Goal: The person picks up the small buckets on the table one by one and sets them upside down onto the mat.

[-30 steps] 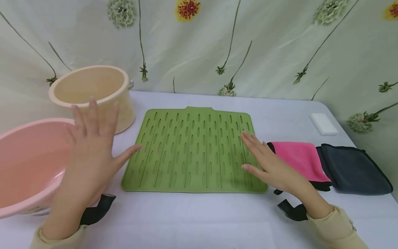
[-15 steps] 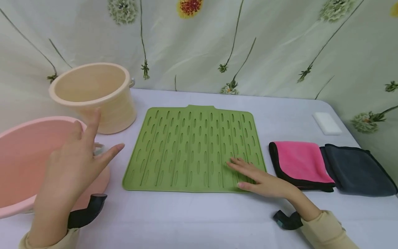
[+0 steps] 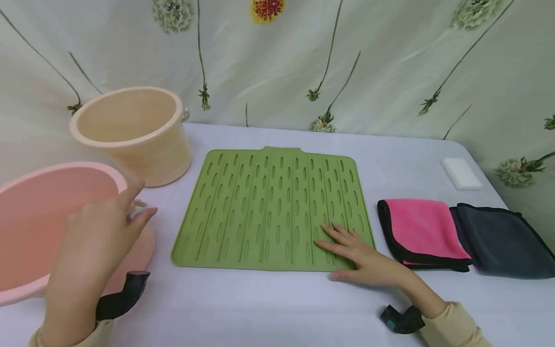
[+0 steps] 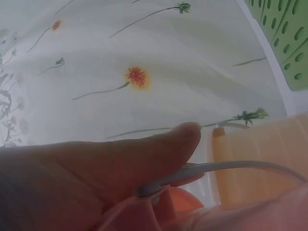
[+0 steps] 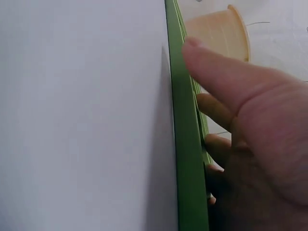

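My left hand point(image 3: 93, 241) is at the rim of a pink bucket point(image 3: 65, 168), its thumb and index finger reaching round the handle joint. In the left wrist view, the thumb point(image 4: 159, 149) lies along the bucket's grey wire handle point(image 4: 231, 165), with a fingertip showing beneath it; the other fingers are hidden. A green slotted silicone mat point(image 3: 269, 207) lies flat in the middle. On its near right corner rests my right hand point(image 3: 360, 258), fingers spread. The right wrist view has the thumb point(image 5: 221, 72) by the mat's near edge.
Behind the pink bucket stands a cream bucket point(image 3: 151, 159). To the right lie a folded pink cloth point(image 3: 425, 226) and a dark grey cloth point(image 3: 507, 241), both black-edged, with a white block point(image 3: 461, 173) beyond. A floral curtain point(image 3: 368, 62) hangs behind the table.
My left hand has come down and left from its spread pose onto the pink bucket's rim. My right hand has lowered leftward onto the mat's near right corner.
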Available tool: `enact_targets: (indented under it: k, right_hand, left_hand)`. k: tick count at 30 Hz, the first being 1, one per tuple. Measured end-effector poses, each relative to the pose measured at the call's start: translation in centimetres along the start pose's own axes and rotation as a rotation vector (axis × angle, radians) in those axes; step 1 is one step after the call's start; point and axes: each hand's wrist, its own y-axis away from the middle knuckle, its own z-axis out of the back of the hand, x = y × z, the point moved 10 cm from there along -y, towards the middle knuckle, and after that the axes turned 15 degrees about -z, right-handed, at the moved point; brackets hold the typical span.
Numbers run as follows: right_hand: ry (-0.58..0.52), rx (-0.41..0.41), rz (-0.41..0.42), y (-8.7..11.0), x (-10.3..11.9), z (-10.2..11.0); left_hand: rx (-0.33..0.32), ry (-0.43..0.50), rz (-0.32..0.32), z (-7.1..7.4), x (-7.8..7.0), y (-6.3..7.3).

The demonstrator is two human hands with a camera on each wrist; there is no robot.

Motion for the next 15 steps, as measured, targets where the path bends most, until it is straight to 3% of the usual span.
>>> enact_targets:
  k: [6, 15]
  right_hand:
    - [0.044, 0.011, -0.018, 0.3, 0.2, -0.8]
    - [0.098, 0.021, -0.039, -0.3, 0.6, -0.6]
  left_hand:
    - [0.043, 0.019, 0.018, -0.8, 0.5, 1.0]
    - [0.021, -0.011, 0.046, -0.3, 1.1, 1.6]
